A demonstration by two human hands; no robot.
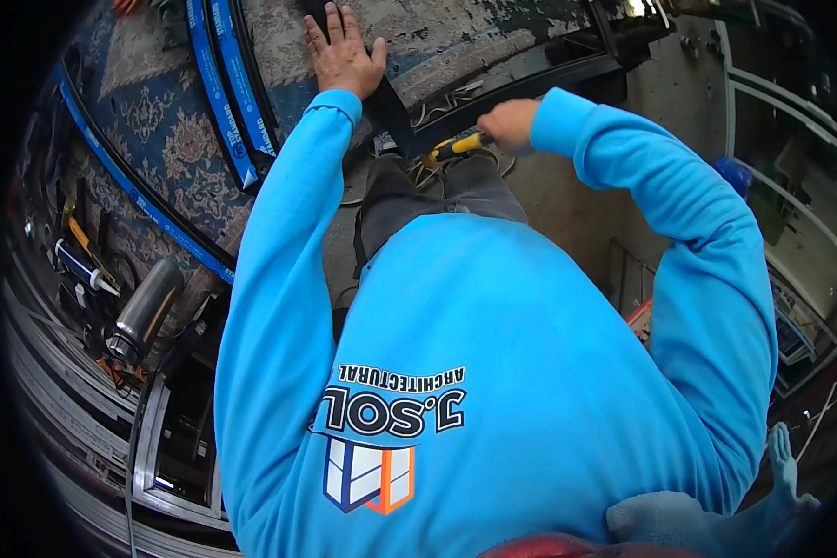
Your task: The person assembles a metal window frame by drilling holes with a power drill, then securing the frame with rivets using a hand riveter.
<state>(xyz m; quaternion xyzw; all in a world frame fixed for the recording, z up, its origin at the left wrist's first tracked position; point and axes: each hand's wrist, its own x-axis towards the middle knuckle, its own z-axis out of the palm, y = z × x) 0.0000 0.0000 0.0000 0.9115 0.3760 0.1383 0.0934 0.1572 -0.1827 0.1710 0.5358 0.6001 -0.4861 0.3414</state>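
My left hand (349, 58) lies flat with fingers spread at the top of the view, on or beside a long dark bar (391, 116) on the worktop. My right hand (510, 126) is closed in a fist in front of my body, near a black frame piece (511, 98). Right beside the fist, overlapping it in this view, is a yellow-and-black tool handle (456, 149); I cannot tell whether my fingers hold it. Pale cords hang below the worktop's edge.
Black profiles with blue protective film (223, 93) lie on the patterned carpet covering (172, 121) at left. Nearby are a steel bottle (147, 307) and a sealant tube (86, 268). Metal frames stack at lower left. At right stands a glazed frame (790, 139); a grey glove (707, 521) shows at lower right.
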